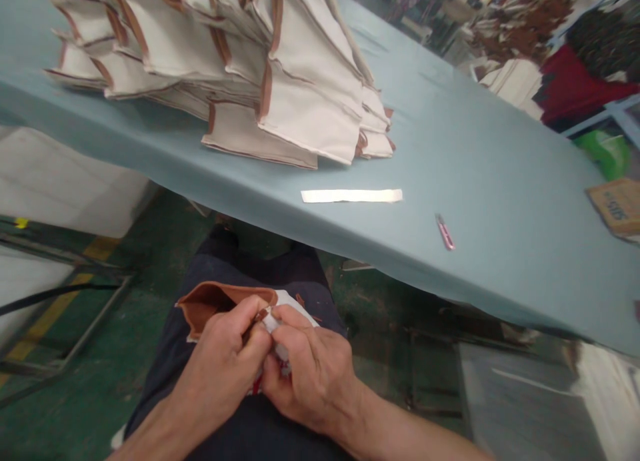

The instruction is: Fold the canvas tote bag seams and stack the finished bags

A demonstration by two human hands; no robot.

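On my lap lies a fabric pouch (227,293), white outside with a brown lining and an open mouth. My left hand (235,348) pinches its edge near one corner. Right beside it, my right hand (310,361) grips the same piece, fingertips almost touching those of the left. A small bit of white and brown material shows between the fingers. Some red shows beneath my hands, too covered to make out. On the table edge ahead lies a white strip (351,196), and to its right a pink thread snipper or small cutter (445,232).
The table (480,201) with a light blue cover runs diagonally in front of me. A big pile of white pieces with brown edging (310,94) sits on it. At far right are a cardboard box (617,206) and a green object (603,153). Metal frames stand at lower left.
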